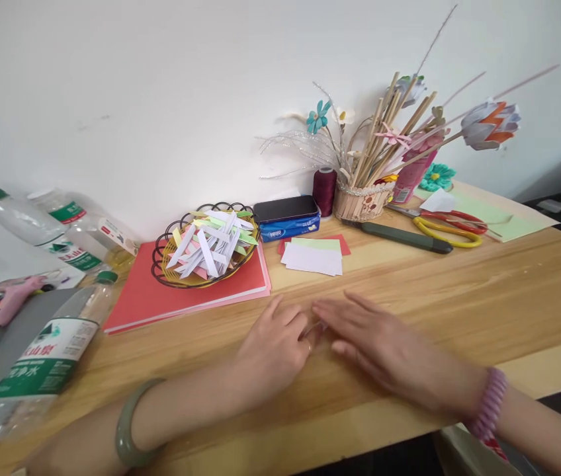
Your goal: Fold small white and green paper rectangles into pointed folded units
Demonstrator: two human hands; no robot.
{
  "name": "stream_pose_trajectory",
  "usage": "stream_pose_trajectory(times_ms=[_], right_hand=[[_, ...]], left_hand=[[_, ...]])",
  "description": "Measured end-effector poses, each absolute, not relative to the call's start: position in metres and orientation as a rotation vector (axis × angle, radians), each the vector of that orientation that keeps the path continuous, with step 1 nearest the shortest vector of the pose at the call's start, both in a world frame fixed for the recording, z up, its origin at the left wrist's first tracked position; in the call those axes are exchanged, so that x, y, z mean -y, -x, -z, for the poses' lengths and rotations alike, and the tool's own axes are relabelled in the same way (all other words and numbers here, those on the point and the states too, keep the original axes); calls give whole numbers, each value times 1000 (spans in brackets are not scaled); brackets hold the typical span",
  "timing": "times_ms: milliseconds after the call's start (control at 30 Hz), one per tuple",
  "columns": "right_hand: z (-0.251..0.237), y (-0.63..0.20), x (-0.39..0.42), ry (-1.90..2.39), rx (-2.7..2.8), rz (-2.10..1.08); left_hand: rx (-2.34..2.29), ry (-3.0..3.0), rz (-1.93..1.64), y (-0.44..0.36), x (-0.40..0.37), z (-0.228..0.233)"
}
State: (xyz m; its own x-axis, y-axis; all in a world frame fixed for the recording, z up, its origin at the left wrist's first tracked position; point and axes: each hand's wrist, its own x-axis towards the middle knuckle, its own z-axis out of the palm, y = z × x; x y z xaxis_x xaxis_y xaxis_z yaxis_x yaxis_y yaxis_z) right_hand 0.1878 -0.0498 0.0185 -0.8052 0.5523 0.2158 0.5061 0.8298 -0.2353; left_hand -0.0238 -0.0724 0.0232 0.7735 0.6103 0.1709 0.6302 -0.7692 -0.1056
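At the middle of the table, my left hand is closed, its fingers bent together around something small and blurred, perhaps a bit of folded paper, that I cannot make out. Close by on the right, my right hand has its fingers stretched out and pointing towards the left hand's fingertips. Small white and green paper pieces lie just beyond both hands, on top of red paper. Past my left hand, a woven basket full of folded paper strips sits on a stack of red paper.
Plastic bottles and a pink glue gun are on the left. Along the wall stand a phone on a blue tissue pack, a thread spool and a stick-filled holder. A dark-green-handled tool and scissors lie right.
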Motion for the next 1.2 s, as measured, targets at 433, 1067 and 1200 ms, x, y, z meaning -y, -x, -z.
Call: stream_pose_trajectory(times_ms=[433,1067,1200], right_hand=[[-13,-214,34,863,2640,101],[-31,-160,1,901,2108,-1053],[-32,-150,3,920,1977,-1184]], left_hand=[[1069,2749,603,26,67,-11],[2404,3067,1669,23,54,-21],[2524,2983,2105,20,55,-24]])
